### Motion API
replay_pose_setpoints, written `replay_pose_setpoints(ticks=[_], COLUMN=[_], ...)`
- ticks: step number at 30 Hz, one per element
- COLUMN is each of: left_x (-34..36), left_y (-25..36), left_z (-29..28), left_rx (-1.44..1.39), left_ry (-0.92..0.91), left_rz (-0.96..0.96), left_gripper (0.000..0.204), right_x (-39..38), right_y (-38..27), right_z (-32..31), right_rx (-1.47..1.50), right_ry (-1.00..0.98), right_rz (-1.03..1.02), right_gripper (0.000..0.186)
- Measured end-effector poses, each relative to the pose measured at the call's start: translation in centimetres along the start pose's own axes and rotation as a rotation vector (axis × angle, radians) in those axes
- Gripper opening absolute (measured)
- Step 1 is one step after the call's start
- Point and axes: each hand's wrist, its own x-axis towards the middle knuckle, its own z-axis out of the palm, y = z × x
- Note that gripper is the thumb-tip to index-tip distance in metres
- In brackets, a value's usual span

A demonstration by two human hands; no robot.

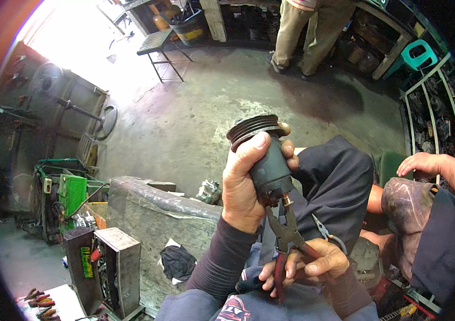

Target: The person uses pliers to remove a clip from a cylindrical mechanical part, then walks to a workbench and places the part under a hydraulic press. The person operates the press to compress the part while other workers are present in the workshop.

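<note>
My left hand [246, 179] grips a dark grey cylindrical part with a grooved pulley [262, 147] at its top, held upright in front of me. A short brass-coloured stud sticks out of its lower end. My right hand [313, 262] holds red-handled pliers [286, 235], whose jaws point up and close on that stud. A second, smaller pair of pliers [323, 230] lies across my right hand's fingers. My dark-sleeved forearms come in from the bottom edge.
A second person sits close on my right, knee [404, 198] and hand [425, 163] near my arm. A third person [313, 32] stands at the far benches. A grey block [152, 214], a green machine [64, 195] and a metal box [107, 267] stand at the left.
</note>
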Motion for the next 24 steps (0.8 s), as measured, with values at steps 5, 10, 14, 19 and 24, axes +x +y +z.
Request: replay_pose_setpoints(ticks=[5, 10, 14, 19, 24], left_x=[-0.1, 0.0, -0.4, 0.1, -0.2], left_y=[0.5, 0.2, 0.7, 0.7, 0.3], left_z=[0.8, 0.5, 0.3, -0.3, 1.0], left_rx=[0.19, 0.072, 0.015, 0.06, 0.233], left_ry=[0.158, 0.009, -0.018, 0.012, 0.068], left_rz=[0.045, -0.043, -0.044, 0.007, 0.185], left_gripper=[0.047, 0.052, 0.048, 0.041, 0.038], right_x=[0.6, 1.1, 1.6, 1.3, 0.7], right_y=[0.4, -0.3, 0.7, 0.4, -0.1], right_z=[-1.4, 0.9, 1.4, 1.6, 3.6], right_rx=[-0.001, 0.076, 0.078, -0.226, -0.687], right_ry=[-0.105, -0.043, 0.028, 0.239, 0.453], right_rz=[-0.056, 0.0, -0.012, -0.069, -0.157], right_gripper=[0.032, 0.032, 0.03, 0.031, 0.03])
